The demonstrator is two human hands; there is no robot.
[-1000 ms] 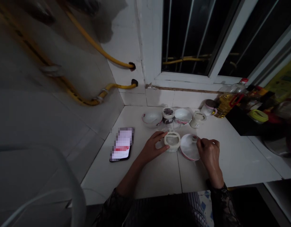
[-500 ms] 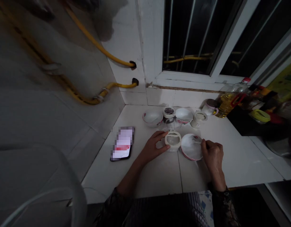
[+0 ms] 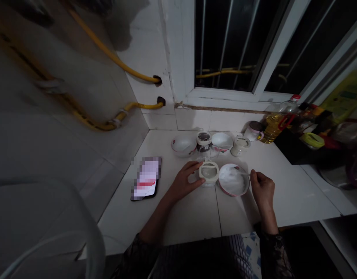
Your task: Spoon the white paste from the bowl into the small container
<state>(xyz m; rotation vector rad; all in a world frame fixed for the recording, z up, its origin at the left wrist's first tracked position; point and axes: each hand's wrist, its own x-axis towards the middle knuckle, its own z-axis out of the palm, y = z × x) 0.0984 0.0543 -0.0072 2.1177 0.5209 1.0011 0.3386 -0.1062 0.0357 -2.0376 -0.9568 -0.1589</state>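
My left hand (image 3: 187, 179) grips the near seasoning jar (image 3: 209, 173) by its side, thumb in front and fingers behind. The clear lid (image 3: 210, 152) of that jar is flipped up. Pinched in my right hand (image 3: 262, 188) is the handle of a pale spoon (image 3: 244, 174), whose head reaches into a small bowl (image 3: 234, 190) with a red-pink rim. White powder (image 3: 232, 178) lies in this bowl, just right of the jar. What is inside the jar cannot be made out clearly.
Behind stand two bowls (image 3: 183, 146) (image 3: 222, 142), a dark-filled jar (image 3: 203, 140), a white-filled jar (image 3: 241, 146) and a mug (image 3: 253, 131). A phone (image 3: 146, 178) lies left. An oil bottle (image 3: 273, 128) and a black rack (image 3: 291, 149) with condiments stand right.
My right hand has shifted slightly away from the bowl's centre, and more of the spoon and white powder now shows. My left hand keeps its grip on the jar. The view has moved a little.
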